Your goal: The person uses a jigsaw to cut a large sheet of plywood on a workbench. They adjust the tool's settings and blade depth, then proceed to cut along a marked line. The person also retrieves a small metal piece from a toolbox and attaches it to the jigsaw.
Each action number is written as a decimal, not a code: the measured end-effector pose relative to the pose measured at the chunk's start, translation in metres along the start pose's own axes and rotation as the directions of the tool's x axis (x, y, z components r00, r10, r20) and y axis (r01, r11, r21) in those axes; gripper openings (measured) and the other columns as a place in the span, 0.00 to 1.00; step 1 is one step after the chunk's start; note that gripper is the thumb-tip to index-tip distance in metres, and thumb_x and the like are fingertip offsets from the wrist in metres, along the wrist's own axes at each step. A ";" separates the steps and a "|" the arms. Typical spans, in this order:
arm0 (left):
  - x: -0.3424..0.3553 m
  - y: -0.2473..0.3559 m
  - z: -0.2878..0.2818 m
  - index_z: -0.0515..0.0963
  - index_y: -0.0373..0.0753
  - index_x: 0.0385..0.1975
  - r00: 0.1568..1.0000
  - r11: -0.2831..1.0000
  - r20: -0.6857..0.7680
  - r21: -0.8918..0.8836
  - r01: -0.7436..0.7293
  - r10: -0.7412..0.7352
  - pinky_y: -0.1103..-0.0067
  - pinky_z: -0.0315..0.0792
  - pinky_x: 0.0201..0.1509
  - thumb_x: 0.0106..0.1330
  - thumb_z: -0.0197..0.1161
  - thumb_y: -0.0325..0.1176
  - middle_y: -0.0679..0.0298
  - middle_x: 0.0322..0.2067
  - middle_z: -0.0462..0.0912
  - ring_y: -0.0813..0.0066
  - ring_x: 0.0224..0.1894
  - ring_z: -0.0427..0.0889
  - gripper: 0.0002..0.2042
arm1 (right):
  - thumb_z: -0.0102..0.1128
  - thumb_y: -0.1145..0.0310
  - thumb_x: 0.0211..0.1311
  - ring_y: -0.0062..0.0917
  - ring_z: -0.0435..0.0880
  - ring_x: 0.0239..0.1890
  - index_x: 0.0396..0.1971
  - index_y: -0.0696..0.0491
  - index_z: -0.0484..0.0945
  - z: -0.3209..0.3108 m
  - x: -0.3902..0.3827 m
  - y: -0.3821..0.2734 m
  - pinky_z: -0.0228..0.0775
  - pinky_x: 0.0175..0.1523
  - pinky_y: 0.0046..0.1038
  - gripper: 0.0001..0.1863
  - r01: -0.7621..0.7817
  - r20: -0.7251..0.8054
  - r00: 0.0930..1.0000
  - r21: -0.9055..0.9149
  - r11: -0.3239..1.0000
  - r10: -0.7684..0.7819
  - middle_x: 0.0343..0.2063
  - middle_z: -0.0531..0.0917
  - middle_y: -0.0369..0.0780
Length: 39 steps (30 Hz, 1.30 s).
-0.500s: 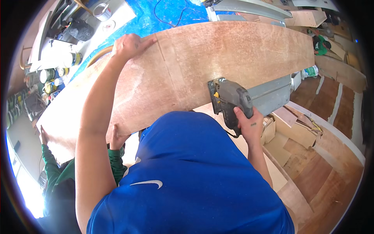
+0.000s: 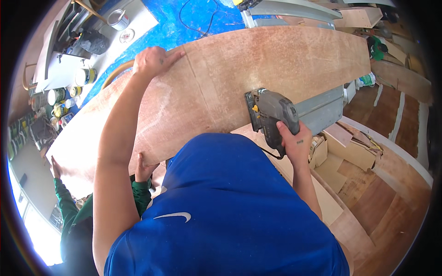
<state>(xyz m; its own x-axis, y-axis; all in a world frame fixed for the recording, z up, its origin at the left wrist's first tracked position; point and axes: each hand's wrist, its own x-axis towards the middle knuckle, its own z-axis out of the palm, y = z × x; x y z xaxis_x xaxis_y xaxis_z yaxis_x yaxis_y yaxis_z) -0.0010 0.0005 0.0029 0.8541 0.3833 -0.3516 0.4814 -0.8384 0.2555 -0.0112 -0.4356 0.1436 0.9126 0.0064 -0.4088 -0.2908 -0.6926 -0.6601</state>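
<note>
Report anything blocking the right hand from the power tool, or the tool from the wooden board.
Nothing visible blocks either: the right hand grips the power tool, whose front end overlaps the wooden board at its near edge. The left hand lies at the far edge.

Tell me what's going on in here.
The person's right hand grips a dark jigsaw, its base plate at the near edge of a plywood sheet. The left hand rests on the sheet's far edge. A co-worker in green sleeves has one hand at the near edge and the other at the left end. Whether the saw is cutting doesn't show.
</note>
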 end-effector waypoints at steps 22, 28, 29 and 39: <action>0.000 0.001 -0.002 0.86 0.37 0.21 1.000 1.000 0.023 0.023 -0.001 0.000 0.59 0.80 0.42 0.64 0.56 0.78 0.49 0.26 0.88 0.47 0.36 0.88 0.41 | 0.77 0.62 0.62 0.17 0.77 0.18 0.38 0.62 0.86 0.015 0.012 -0.019 0.70 0.26 0.27 0.17 -0.012 -0.078 0.997 0.009 1.000 0.013 0.20 0.84 0.37; 0.001 0.002 0.001 0.88 0.38 0.24 1.000 0.999 0.024 0.040 0.010 -0.011 0.59 0.81 0.45 0.65 0.54 0.79 0.49 0.28 0.89 0.47 0.39 0.89 0.42 | 0.77 0.62 0.62 0.18 0.76 0.17 0.36 0.63 0.85 0.018 0.016 -0.022 0.70 0.26 0.27 0.17 -0.009 -0.101 0.995 0.029 1.000 0.012 0.20 0.84 0.38; 0.002 0.003 0.000 0.88 0.38 0.25 0.999 0.999 0.032 0.044 0.015 -0.016 0.59 0.81 0.45 0.65 0.53 0.79 0.49 0.29 0.89 0.48 0.39 0.89 0.42 | 0.78 0.62 0.62 0.18 0.76 0.17 0.36 0.63 0.85 0.018 0.017 -0.023 0.70 0.25 0.27 0.17 -0.016 -0.107 0.994 0.038 0.999 0.020 0.19 0.83 0.37; 0.002 0.003 -0.003 0.89 0.38 0.25 0.997 0.998 0.073 0.057 0.011 -0.015 0.60 0.81 0.48 0.65 0.50 0.80 0.49 0.31 0.90 0.48 0.40 0.90 0.44 | 0.78 0.63 0.60 0.17 0.75 0.17 0.36 0.63 0.85 0.024 0.025 -0.032 0.68 0.25 0.26 0.17 0.006 -0.118 0.993 0.061 0.998 0.001 0.20 0.83 0.37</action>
<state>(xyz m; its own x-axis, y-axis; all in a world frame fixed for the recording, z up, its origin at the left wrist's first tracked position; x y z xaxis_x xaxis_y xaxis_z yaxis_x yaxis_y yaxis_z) 0.0030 -0.0001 0.0061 0.8299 0.3665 -0.4205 0.4788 -0.8548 0.1999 0.0143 -0.3961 0.1396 0.9399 -0.0793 -0.3320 -0.3018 -0.6476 -0.6997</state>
